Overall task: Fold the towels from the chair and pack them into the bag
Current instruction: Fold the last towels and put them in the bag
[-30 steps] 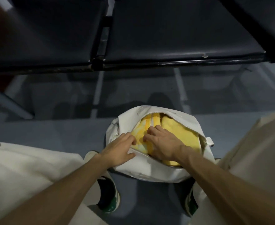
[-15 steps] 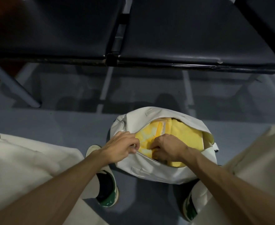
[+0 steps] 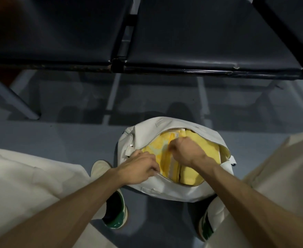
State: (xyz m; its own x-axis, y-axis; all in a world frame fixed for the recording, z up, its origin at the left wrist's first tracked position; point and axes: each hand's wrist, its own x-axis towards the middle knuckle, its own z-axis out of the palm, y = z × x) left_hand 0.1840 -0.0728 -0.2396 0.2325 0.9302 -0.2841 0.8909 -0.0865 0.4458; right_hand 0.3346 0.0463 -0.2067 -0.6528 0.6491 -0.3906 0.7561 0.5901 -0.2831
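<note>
Blue-grey floor (image 3: 61,140) bears the white bag (image 3: 165,192); 2 shoes (image 3: 115,210) flank it.

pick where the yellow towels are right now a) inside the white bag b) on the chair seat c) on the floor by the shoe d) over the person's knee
a: the yellow towels show through the open top of the white bag on the floor, with the left hand gripping the bag's near edge and the right hand curled over the opening.
</note>
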